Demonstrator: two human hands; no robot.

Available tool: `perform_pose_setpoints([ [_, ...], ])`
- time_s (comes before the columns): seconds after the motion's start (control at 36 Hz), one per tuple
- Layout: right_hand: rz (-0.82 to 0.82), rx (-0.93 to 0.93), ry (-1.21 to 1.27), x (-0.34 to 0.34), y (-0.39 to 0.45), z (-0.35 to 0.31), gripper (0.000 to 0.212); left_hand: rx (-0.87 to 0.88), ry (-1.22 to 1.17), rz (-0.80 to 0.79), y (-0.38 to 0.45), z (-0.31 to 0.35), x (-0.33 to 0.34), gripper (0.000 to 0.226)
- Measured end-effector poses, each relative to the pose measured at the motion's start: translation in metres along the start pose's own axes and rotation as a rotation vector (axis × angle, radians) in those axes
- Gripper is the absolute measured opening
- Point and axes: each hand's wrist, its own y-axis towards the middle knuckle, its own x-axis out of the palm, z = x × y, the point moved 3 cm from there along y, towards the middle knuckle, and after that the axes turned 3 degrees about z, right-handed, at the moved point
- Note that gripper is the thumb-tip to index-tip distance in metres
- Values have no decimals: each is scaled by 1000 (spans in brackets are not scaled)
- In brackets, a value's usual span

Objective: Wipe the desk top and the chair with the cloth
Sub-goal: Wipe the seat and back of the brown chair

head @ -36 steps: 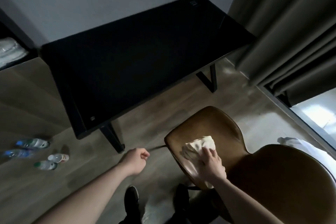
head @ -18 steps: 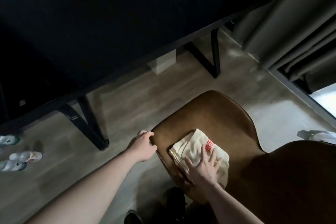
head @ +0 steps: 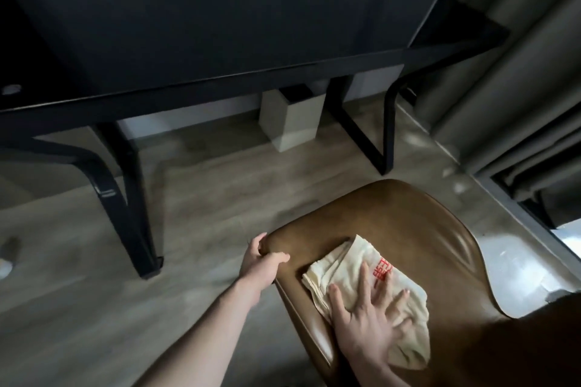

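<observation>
**Chair wipe underway, desk status unknown**

We've got our right hand [head: 366, 317] spread flat on the cloth [head: 352, 264] at 5 o'clock on the chair [head: 408, 220] seat. Left hand [head: 259, 261] grips the seat edge. Whether the desk [head: 220, 19] at 12 got wiped, can't tell.

Right hand [head: 366, 317] covers the near part of the cloth [head: 352, 264]; red print [head: 382, 270] on it partly under the fingers, unreadable. Chair [head: 393, 217] backrest cut off by the lower right edge. Left hand [head: 259, 261] fingertips hidden under the seat edge. Desk [head: 220, 25] cut off at top and left. Blurred pale thing [head: 6, 265] at left edge, maybe a bottle.
</observation>
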Motion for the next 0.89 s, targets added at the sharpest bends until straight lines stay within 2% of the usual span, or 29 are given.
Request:
perform_pose_setpoints([
  [0.06,-19,-52,-13,-2,5,-1,81,7,-5,11,-5,2,-1,76],
  [0.14,-40,-139,-34,-3,9,-1,80,20,-32,57,-12,-1,-5,86],
  [0.28,-96,-286,-109,-9,11,-6,80,-12,-100,124,-29,-25,-18,76],
  [0.42,-187,-449,-92,-8,-11,-13,77,-27,-175,199,-63,-52,-36,44],
  [0.64,-300,-592,-112,-7,-64,-21,66,-53,-225,301,-115,-99,-64,58],
  [0.75,-311,-603,-111,-2,-58,-22,74,-39,-195,264,-111,-108,-74,59],
  [0.78,-309,-591,-122,-2,-53,-21,77,-37,-156,249,-108,-107,-76,63],
  [0.86,-276,-540,-147,-2,-37,-20,82,-22,44,262,-102,-100,-81,97],
  [0.89,-259,-521,-144,-2,-31,-19,83,-1,109,266,-101,-97,-81,100],
])
